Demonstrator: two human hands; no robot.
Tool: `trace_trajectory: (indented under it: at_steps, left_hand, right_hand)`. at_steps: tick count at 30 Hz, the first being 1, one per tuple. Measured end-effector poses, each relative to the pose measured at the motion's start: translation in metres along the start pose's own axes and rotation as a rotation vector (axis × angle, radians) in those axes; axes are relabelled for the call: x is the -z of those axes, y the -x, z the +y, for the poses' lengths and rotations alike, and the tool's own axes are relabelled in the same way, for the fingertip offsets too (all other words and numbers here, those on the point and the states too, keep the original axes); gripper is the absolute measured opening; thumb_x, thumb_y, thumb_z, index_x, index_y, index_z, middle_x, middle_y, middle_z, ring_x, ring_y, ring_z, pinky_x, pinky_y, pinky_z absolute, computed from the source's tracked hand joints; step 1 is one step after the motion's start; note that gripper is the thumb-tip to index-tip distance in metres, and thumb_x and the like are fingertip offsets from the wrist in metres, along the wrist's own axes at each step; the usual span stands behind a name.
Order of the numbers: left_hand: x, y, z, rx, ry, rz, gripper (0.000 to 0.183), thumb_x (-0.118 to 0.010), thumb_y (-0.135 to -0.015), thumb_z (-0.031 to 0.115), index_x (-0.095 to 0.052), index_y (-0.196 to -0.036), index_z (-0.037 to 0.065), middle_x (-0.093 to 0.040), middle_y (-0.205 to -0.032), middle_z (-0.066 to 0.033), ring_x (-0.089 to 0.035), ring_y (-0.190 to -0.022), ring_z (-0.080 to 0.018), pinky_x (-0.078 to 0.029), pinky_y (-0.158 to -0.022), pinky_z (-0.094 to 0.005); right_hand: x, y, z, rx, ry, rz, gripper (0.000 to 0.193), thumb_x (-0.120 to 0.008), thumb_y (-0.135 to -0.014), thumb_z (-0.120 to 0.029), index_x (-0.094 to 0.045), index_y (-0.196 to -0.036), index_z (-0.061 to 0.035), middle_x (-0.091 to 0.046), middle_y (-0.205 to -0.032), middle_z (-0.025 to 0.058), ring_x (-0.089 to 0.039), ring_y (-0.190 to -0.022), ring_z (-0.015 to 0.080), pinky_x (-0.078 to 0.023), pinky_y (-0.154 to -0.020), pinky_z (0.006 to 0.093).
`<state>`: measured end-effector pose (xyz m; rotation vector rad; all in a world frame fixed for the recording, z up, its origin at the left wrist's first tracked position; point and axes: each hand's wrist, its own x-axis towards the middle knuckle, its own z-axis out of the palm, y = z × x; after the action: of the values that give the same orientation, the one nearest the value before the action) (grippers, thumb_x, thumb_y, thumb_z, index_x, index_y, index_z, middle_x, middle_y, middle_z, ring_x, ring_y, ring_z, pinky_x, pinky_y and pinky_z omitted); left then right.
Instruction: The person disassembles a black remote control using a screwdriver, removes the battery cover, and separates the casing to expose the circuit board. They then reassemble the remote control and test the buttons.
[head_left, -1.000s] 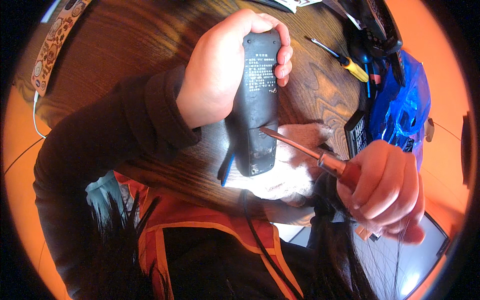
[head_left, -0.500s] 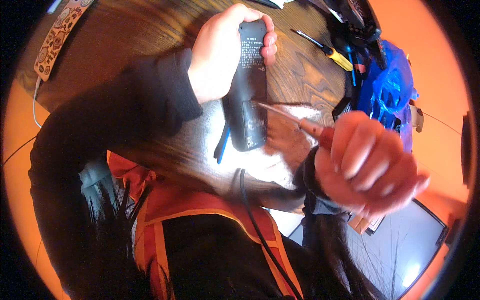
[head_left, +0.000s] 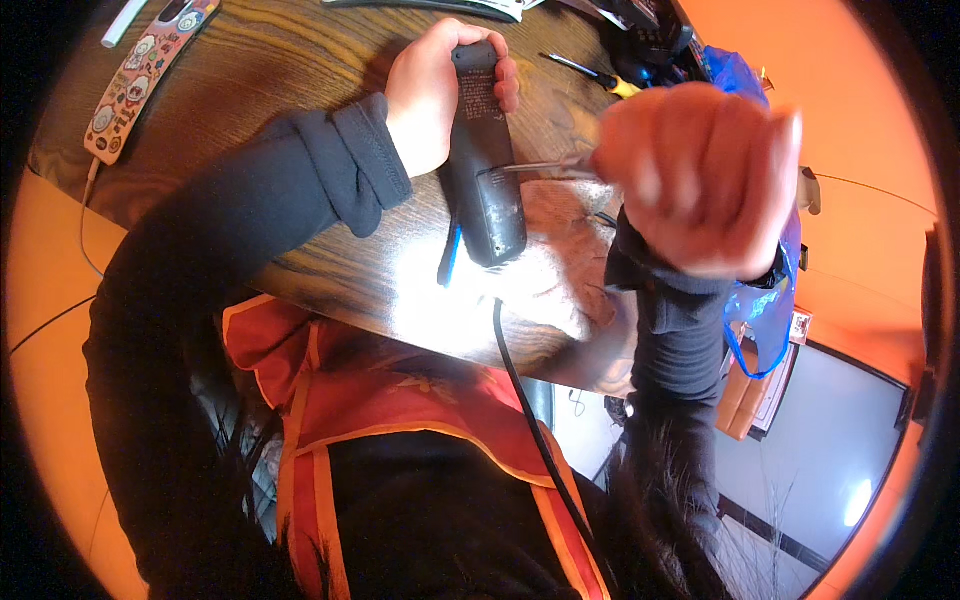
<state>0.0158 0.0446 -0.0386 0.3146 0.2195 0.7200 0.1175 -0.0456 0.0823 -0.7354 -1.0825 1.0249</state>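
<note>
- Swinging up since the earlier frame, my right hand [head_left: 705,180] is now sitting at three o'clock of the remote [head_left: 485,145] rather than four, and the screwdriver [head_left: 550,168] is running nearly level.
- Beneath the work, the dark wooden table [head_left: 270,80] is spreading out.
- Just beside the remote, at four o'clock, a crumpled pinkish cloth [head_left: 565,240] is lying partly under strong light.
- At twelve o'clock of my view, the black remote is showing its back, its long side running from twelve to six.
- My right hand is blurring, but its fingers are closing in a fist around the screwdriver's handle.
- My left hand [head_left: 430,90] is wrapping the remote's top end, thumb and fingers curling round it.
- At two o'clock, a yellow-handled tool [head_left: 622,88] is lying untouched.
- Smallest, the lower cover [head_left: 497,215] is still sitting on the remote; the screwdriver's tip is reaching its upper edge, so I am judging the prying begun and the lifting undone. Whether the tip is biting in, I cannot tell.
</note>
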Motion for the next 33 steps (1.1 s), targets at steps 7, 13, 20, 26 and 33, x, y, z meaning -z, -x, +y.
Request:
trace_trajectory:
  at_steps: [7,13,20,26,33]
  left_hand:
    - [0.0,0.003,0.001,-0.001,0.009,-0.026,0.019,-0.041,-0.085,0.023,-0.046,-0.086,0.004,-0.047,-0.071,-0.0055,-0.045,-0.063,-0.0156,-0.042,-0.063,-0.0278]
    - [-0.007,0.005,0.005,0.028,0.03,-0.043,0.021,-0.041,-0.084,0.022,-0.047,-0.085,0.002,-0.046,-0.07,-0.0081,-0.044,-0.063,-0.0159,-0.04,-0.061,-0.0276]
    - [-0.009,0.003,0.046,-0.033,0.151,-0.101,0.016,-0.04,-0.084,0.019,-0.046,-0.08,0.004,-0.047,-0.07,-0.0071,-0.045,-0.064,-0.0162,-0.042,-0.064,-0.0287]
    - [-0.006,0.0,0.05,0.02,0.178,-0.108,0.016,-0.039,-0.085,0.018,-0.045,-0.084,0.003,-0.045,-0.073,-0.0067,-0.045,-0.066,-0.0154,-0.041,-0.065,-0.0272]
    - [-0.011,0.006,0.041,0.026,-0.017,-0.169,0.019,-0.039,-0.086,0.021,-0.045,-0.086,0.003,-0.044,-0.07,-0.0054,-0.042,-0.061,-0.0126,-0.038,-0.06,-0.0248]
  right_hand:
    - [-0.004,0.001,0.003,-0.067,0.096,0.132,0.044,-0.037,-0.095,-0.027,-0.025,-0.055,-0.0138,-0.022,-0.048,-0.0034,-0.018,-0.043,0.0094,-0.021,-0.044,0.0245]
    - [0.055,0.001,0.009,-0.249,-0.495,0.648,0.045,-0.042,-0.092,-0.028,-0.022,-0.052,-0.0178,-0.018,-0.048,-0.0043,-0.022,-0.046,0.0104,-0.024,-0.047,0.0274]
    - [0.035,0.012,-0.031,0.026,0.288,0.251,0.036,-0.048,-0.091,-0.03,-0.049,-0.064,-0.0073,-0.048,-0.055,0.001,-0.039,-0.047,0.009,-0.032,-0.046,0.0232]
    - [0.02,0.035,0.006,0.33,1.495,-0.783,0.034,-0.069,-0.07,-0.019,-0.065,-0.099,-0.0039,-0.06,-0.099,0.0154,-0.061,-0.085,0.0241,-0.052,-0.061,0.0274]
    - [0.018,0.04,-0.004,0.367,1.365,-0.628,0.031,-0.06,-0.072,-0.013,-0.062,-0.099,0.0024,-0.064,-0.092,0.0124,-0.064,-0.08,0.0224,-0.053,-0.065,0.0281]
